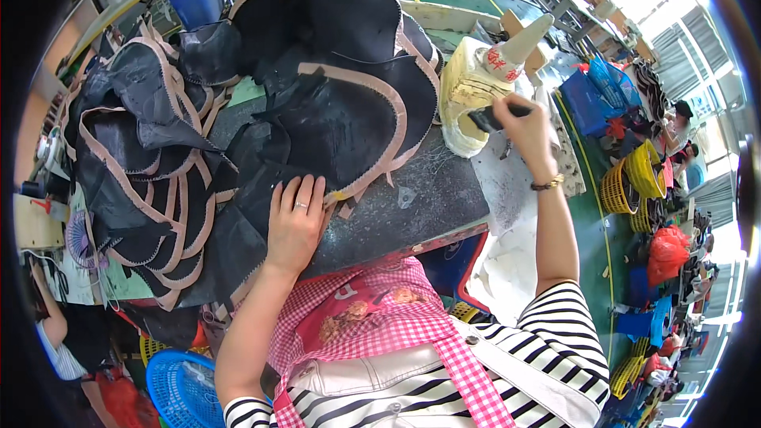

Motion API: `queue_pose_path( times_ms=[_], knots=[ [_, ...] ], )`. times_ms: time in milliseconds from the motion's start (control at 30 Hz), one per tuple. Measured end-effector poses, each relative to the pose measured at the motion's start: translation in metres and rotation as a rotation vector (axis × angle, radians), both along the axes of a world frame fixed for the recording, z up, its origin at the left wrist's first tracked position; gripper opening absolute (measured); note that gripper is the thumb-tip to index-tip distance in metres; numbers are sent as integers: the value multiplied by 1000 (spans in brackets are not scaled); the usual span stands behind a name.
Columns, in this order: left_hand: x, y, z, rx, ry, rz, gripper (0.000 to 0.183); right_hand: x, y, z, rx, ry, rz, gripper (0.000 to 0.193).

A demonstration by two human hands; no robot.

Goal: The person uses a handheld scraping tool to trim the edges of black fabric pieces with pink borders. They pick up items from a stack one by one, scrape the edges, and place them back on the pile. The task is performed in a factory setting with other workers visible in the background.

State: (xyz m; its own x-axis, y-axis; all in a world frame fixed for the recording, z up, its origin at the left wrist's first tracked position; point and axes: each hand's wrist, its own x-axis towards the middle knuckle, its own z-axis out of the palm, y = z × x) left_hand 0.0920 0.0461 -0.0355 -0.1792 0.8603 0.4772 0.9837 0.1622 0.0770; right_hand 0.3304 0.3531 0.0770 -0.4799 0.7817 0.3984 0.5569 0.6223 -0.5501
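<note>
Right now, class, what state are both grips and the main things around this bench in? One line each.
Yellowish container: crusted, open.
Dark tool: held at the yellowish container's opening.
Right grip: closed around the dark tool.
Left grip: fingers extended, resting on black material.
Pale cone: tilted.
Central tan-edged piece: spread out.
Black pieces at left: heaped, overlapping.

Left grip [295, 223] flat, right grip [526, 128] curled

Dark brush [484, 117], tilted, black panel [337, 131], pink-edged

Black tool [485, 119] partly hidden by right hand [525, 136], blue basket [176, 387] cropped
</note>
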Motion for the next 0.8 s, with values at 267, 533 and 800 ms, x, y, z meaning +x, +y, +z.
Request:
queue_pose_path(
  times_ms=[267, 533, 800],
  knots=[
    [19, -107, 39, 72, -170, 212, 45, 58, -16, -33, -65, 118, -38, 26],
    [19, -152, 8, 77, -286, 525, 41, -129, -121, 4, -618, -80, 712, 28],
    [12, -164, 5, 134, -389, 485, 35, -189, -120, 29, -38, -619, 995, 29]
  ],
)
